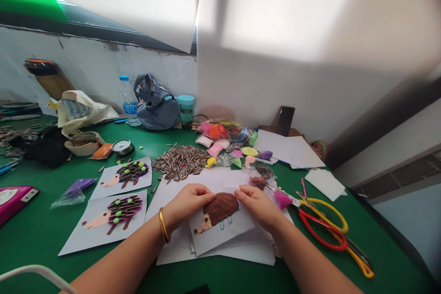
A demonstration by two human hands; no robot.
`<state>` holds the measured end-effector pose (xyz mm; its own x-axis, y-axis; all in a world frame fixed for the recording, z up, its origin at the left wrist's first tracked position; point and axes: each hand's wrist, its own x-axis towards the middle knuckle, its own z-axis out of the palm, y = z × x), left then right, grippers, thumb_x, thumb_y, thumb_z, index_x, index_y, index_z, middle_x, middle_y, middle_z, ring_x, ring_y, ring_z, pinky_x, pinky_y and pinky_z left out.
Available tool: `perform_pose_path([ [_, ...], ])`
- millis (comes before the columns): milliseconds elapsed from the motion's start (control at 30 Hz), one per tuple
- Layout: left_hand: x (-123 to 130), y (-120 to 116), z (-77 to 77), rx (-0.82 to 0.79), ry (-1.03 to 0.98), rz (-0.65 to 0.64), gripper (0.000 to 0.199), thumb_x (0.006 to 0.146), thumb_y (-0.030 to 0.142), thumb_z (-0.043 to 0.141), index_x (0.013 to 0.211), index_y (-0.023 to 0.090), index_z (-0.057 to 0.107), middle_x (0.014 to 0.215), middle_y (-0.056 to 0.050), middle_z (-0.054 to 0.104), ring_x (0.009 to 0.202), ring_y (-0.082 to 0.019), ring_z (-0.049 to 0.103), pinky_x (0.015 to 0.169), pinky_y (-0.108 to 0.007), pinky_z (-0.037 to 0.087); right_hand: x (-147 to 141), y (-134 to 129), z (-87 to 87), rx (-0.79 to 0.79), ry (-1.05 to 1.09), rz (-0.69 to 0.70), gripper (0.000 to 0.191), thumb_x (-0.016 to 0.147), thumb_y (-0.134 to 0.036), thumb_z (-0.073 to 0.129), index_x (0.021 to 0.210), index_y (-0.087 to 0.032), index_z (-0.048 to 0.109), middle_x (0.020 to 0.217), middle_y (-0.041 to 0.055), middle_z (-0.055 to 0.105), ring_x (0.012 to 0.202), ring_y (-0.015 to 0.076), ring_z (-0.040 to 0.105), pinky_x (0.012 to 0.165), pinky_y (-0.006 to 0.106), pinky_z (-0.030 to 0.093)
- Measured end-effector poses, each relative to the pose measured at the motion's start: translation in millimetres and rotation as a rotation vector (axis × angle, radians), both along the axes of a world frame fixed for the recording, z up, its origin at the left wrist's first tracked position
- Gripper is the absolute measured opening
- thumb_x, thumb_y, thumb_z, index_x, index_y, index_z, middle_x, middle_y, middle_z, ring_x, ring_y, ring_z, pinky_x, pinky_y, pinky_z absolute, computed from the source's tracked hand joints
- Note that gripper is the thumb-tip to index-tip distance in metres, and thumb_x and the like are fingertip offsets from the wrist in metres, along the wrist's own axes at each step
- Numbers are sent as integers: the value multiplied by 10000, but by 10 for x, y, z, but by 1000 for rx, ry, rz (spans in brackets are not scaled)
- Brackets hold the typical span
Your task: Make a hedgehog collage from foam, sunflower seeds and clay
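A white card (237, 234) bears a hedgehog with a brown clay body (220, 207), a pale clay face (206, 223) and legs drawn in blue lines. My left hand (191, 202), with a gold bangle at the wrist, pinches the card's upper left edge beside the brown clay. On the upper right edge, my right hand (255, 201) pinches the same card. Under it lie white sheets (175, 243). Sunflower seeds (181, 161) are heaped behind my left hand. Two cards with purple, seed-spined hedgehogs (126, 211) lie at the left.
Packets of coloured clay (217, 140) lie behind the sheets. Scissors with red and yellow handles (324, 229) are at the right. Farther back stand a blue bag (158, 112), a water bottle (129, 105), a teal-lidded cup (186, 110) and a phone (285, 121).
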<state>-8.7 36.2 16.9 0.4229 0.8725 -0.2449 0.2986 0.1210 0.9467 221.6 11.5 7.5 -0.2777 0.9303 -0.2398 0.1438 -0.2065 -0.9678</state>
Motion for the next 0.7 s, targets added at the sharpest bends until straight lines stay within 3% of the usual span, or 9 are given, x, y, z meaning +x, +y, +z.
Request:
perform_pose_path([
  [100, -34, 39, -12, 168, 77, 17, 362, 829, 479, 565, 787, 151, 712, 780, -41, 699, 751, -196, 626, 684, -287, 478, 9, 27, -37, 78, -116, -54, 296, 827, -482, 590, 823, -188, 560, 694, -20, 573, 616, 143, 520, 538, 235, 368],
  [200, -60, 47, -20, 493, 237, 142, 338, 877, 417, 534, 1050, 176, 695, 1068, -85, 693, 1002, -244, 621, 869, -374, 490, -11, 58, -78, 170, -328, -124, 221, 867, -372, 524, 984, -188, 563, 736, -2, 627, 651, 167, 566, 561, 248, 375],
  [267, -51, 16, -22, 707, 365, 143, 316, 864, 363, 583, 1114, 192, 673, 1153, -101, 663, 1084, -260, 591, 947, -422, 455, -34, 56, -79, 238, -512, -117, 208, 890, -316, 483, 1030, -189, 569, 753, 14, 658, 681, 181, 596, 577, 257, 363],
  [367, 16, -77, -25, 897, 461, -89, 266, 838, 296, 649, 1098, 247, 673, 1155, -69, 674, 1099, -245, 592, 1025, -451, 387, -50, 23, -25, 317, -774, -32, 216, 909, -301, 474, 1037, -204, 619, 810, 39, 707, 748, 201, 636, 603, 270, 344],
  [500, 121, -193, -45, 984, 485, -372, 369, 866, 323, 635, 1233, 332, 596, 1282, -25, 639, 1271, -252, 507, 1163, -554, 92, 77, 24, 87, 377, -964, -44, 296, 927, -369, 481, 1134, -232, 641, 863, 42, 728, 804, 219, 653, 640, 288, 356],
  [633, 165, -218, -86, 1000, 509, -459, 421, 861, 408, 644, 1271, 341, 574, 1328, -21, 615, 1294, -260, 497, 1162, -577, -61, 390, 143, 126, 560, -1109, -196, 247, 923, -325, 491, 1033, -206, 677, 955, 66, 697, 904, 224, 607, 734, 308, 382],
  [700, 179, -215, -109, 1005, 526, -454, 435, 862, 421, 644, 1281, 333, 568, 1331, -23, 614, 1291, -259, 502, 1158, -580, -91, 526, 205, 109, 611, -1208, -296, 259, 882, -329, 566, 1082, -201, 670, 1073, 90, 664, 1017, 263, 558, 800, 341, 371],
])
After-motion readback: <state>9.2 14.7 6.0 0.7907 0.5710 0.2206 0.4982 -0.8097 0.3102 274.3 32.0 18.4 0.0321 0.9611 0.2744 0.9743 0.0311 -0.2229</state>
